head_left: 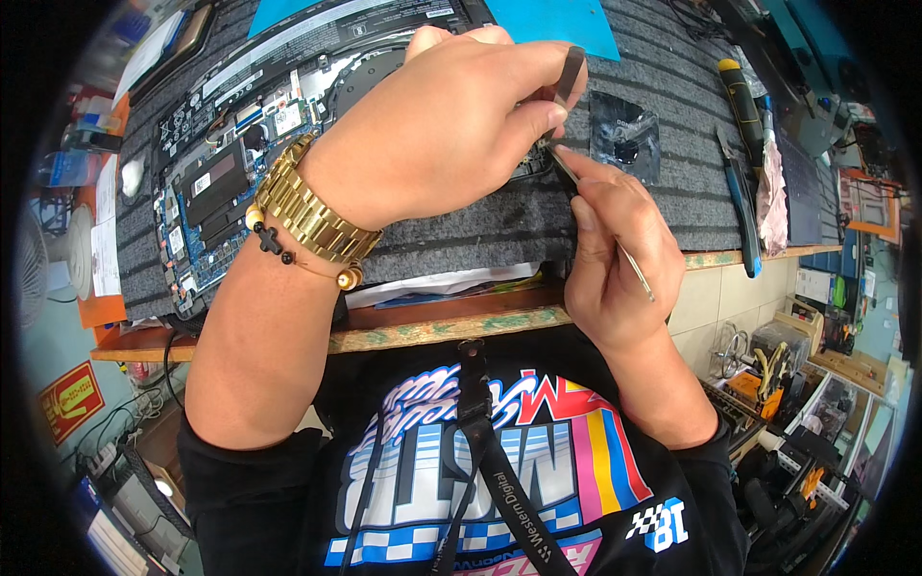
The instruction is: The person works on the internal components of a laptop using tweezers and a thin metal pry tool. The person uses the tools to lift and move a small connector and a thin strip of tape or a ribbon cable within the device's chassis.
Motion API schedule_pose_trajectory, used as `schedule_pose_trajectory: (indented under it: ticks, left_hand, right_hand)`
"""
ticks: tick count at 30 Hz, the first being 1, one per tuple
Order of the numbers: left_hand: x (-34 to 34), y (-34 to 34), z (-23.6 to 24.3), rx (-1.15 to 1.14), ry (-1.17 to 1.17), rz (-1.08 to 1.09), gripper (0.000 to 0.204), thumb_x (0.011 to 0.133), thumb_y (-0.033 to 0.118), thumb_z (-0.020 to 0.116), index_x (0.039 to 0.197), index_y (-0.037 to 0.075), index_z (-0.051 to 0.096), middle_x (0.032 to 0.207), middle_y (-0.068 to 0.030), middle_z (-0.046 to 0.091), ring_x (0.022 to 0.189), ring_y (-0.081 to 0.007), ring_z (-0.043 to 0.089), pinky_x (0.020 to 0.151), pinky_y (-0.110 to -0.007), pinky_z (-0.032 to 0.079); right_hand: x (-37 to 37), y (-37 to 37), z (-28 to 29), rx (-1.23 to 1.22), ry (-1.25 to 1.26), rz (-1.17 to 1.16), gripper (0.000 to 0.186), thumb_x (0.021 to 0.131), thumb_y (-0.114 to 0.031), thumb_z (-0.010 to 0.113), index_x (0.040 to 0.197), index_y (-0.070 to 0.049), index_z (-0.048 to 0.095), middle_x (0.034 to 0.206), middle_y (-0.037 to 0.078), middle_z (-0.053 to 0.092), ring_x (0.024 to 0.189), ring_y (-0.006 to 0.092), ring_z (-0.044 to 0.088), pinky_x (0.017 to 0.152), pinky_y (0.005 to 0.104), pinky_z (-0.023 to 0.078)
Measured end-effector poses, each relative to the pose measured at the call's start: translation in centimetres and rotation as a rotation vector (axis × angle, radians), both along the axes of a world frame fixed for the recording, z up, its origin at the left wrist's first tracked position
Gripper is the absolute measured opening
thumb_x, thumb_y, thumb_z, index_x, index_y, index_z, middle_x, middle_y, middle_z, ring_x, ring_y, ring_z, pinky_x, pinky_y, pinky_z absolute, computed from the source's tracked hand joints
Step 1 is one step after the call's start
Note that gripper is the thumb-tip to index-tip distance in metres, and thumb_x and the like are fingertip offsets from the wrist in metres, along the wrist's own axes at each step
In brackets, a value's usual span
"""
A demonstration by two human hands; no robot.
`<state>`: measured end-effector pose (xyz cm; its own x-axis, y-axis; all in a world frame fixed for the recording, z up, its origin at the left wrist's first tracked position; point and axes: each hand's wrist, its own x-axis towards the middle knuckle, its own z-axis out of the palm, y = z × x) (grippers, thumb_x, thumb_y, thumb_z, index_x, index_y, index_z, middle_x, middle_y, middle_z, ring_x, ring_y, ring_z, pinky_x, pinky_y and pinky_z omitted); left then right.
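My left hand (451, 115) reaches across the mat, thumb and fingers pinching a dark, flat strip-like tool (571, 77), perhaps tweezers. Opposite it, my right hand (624, 230) grips a thin silver metal tool (634, 274) like a pen. Its tip meets the left fingers over a small part that the hands mostly hide. Under and left of my left wrist lies an opened laptop with a blue circuit board (197, 254), a round fan (370, 82) and a long black battery (279, 72). Beside my right fingers rests a small black packet (624, 134).
Grey striped mat (461, 235) covers the bench, whose worn wooden edge (451, 328) runs in front of me. At the right lie a black-and-yellow screwdriver (741, 101), a blue-handled tool (741, 216) and a crumpled pinkish wrapper (771, 202). A blue sheet (567, 24) lies at the back.
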<state>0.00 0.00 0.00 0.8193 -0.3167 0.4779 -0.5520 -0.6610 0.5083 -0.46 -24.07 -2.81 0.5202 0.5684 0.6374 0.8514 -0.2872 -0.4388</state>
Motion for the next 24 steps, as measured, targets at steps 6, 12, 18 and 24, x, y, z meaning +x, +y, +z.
schedule_pose_trajectory:
  ticks: [6, 12, 18, 24]
  left_hand:
    - [0.05, -0.15, -0.31, -0.056, 0.006, -0.02, 0.008, 0.111, 0.015, 0.07, 0.111, 0.007, 0.069, 0.094, -0.0084, 0.079, 0.093, -0.03, 0.074, 0.082, -0.044, 0.055]
    - [0.3, -0.22, -0.32, -0.039, -0.023, -0.025, 0.01, 0.112, 0.016, 0.068, 0.112, 0.006, 0.069, 0.094, -0.0087, 0.078, 0.091, -0.03, 0.075, 0.083, -0.044, 0.056]
    - [0.42, -0.01, -0.45, -0.078, -0.027, -0.065, 0.01, 0.113, 0.017, 0.067, 0.113, 0.007, 0.069, 0.093, -0.0073, 0.079, 0.092, -0.029, 0.075, 0.083, -0.043, 0.054]
    - [0.23, 0.03, 0.25, -0.054, 0.081, -0.069, 0.008, 0.113, 0.019, 0.067, 0.113, 0.011, 0.07, 0.095, -0.0019, 0.08, 0.089, -0.0238, 0.071, 0.09, -0.04, 0.048]
  right_hand:
    - [0.1, 0.53, -0.32, 0.123, -0.033, -0.019, 0.025, 0.089, 0.013, 0.08, 0.108, 0.003, 0.067, 0.114, 0.028, 0.08, 0.097, 0.045, 0.081, 0.084, 0.0457, 0.066]
    - [0.13, 0.35, -0.24, 0.127, -0.009, -0.012, 0.024, 0.09, 0.013, 0.079, 0.108, 0.003, 0.068, 0.114, 0.028, 0.08, 0.097, 0.0443, 0.081, 0.085, 0.0461, 0.065]
    - [0.02, 0.4, -0.34, 0.148, 0.029, -0.017, 0.022, 0.092, 0.013, 0.077, 0.109, 0.003, 0.068, 0.113, 0.026, 0.08, 0.098, 0.0438, 0.08, 0.085, 0.0454, 0.065]
    - [0.01, 0.39, -0.24, 0.144, 0.031, -0.022, 0.023, 0.092, 0.014, 0.077, 0.108, 0.002, 0.068, 0.111, 0.024, 0.08, 0.099, 0.0433, 0.08, 0.086, 0.0451, 0.065]
